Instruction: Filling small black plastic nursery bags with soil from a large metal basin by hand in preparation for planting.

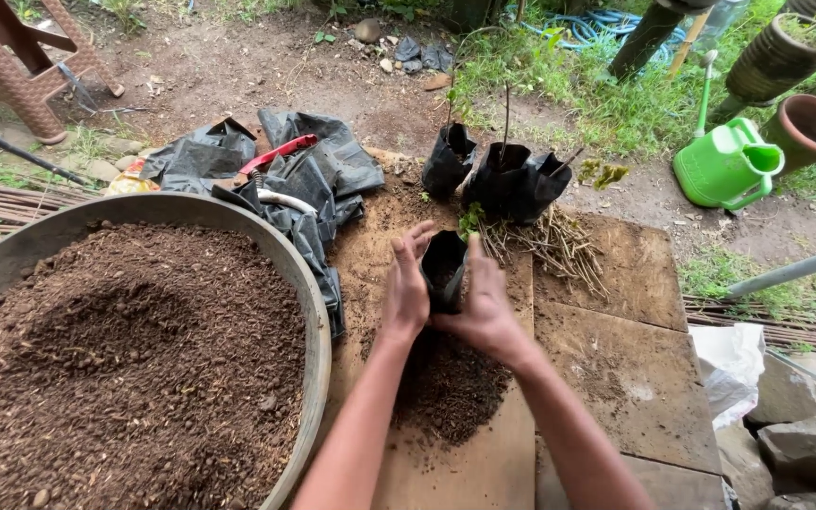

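Observation:
Both my hands hold a small black plastic nursery bag [444,268] upright on a wooden board [616,359]. My left hand [406,285] cups its left side and my right hand [485,300] wraps its right side. The bag's mouth is open and dark soil shows inside. A patch of spilled soil [448,382] lies on the board below my hands. A large round metal basin [318,312] heaped with brown soil [125,359] sits at my left.
Two filled black bags with thin stems [507,179] stand behind, beside a bundle of cuttings [554,244]. Crumpled black plastic bags [318,165] and red-handled shears [279,152] lie at the back left. A green watering can [727,162] and clay pots [812,127] stand at the right.

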